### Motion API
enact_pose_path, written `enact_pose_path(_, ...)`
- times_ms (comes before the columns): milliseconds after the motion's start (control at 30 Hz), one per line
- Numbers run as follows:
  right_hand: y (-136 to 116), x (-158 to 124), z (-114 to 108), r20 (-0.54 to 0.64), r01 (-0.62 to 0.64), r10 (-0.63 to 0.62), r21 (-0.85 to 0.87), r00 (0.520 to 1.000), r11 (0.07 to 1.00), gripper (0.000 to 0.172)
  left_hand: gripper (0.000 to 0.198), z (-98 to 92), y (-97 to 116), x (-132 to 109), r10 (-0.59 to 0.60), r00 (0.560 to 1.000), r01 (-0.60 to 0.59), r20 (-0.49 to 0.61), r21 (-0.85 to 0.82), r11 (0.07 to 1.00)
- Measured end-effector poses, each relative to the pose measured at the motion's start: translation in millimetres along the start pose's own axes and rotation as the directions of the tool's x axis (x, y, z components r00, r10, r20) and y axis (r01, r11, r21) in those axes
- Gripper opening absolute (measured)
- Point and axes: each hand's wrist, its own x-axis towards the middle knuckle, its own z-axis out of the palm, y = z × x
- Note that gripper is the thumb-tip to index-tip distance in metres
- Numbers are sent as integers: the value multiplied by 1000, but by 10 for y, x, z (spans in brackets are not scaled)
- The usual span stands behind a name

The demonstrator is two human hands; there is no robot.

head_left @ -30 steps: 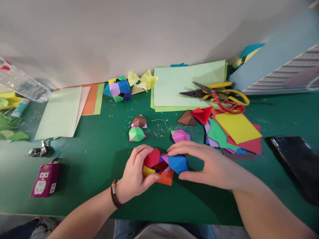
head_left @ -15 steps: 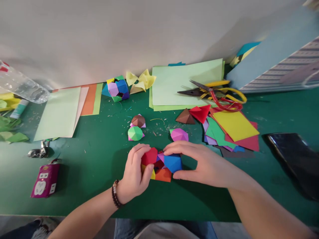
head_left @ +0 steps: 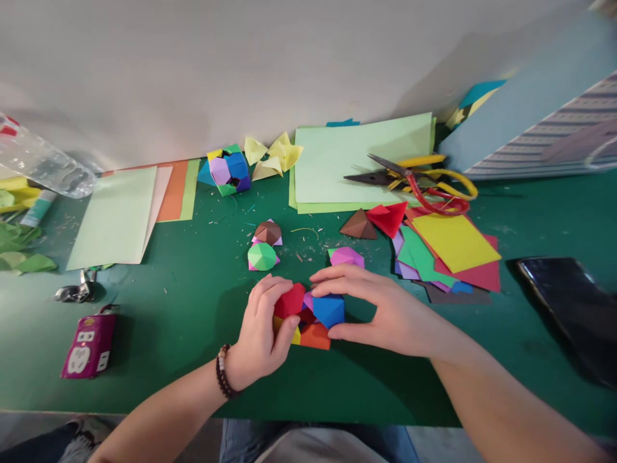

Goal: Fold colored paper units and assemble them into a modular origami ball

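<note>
Both my hands grip a many-coloured folded paper model (head_left: 308, 318) with red, blue, orange, yellow and purple faces, low over the green table (head_left: 193, 360). My left hand (head_left: 260, 337), with a bead bracelet at the wrist, curls round its red and yellow side. My right hand (head_left: 385, 308) pinches the blue unit, fingers above and thumb below. Just behind lie a pink folded unit (head_left: 347, 257), a green one (head_left: 263, 256) and a brown one (head_left: 268, 233).
A finished paper cube (head_left: 227, 171) and yellow folded pieces (head_left: 272, 155) sit at the back. Pale green sheets (head_left: 357, 161), scissors (head_left: 424, 183), coloured squares (head_left: 448, 247), a black phone (head_left: 573, 308), a purple socket adapter (head_left: 89, 344), paper sheets (head_left: 120, 215) and a plastic bottle (head_left: 43, 167) lie around.
My right hand has pushed the blue unit leftward and closer into the model. The left hand has stayed put around the red side.
</note>
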Motion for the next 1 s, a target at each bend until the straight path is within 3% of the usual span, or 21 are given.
enact_pose_path(300,3,47,129,-70,18,-17,21,997,1000,35,37,4,-10,11,47,999,-47,7,-6,999)
enact_pose_path(1000,26,30,199,-146,15,-28,-87,989,996,35,36,-1,42,36,3,1000,-3,17,7,1000)
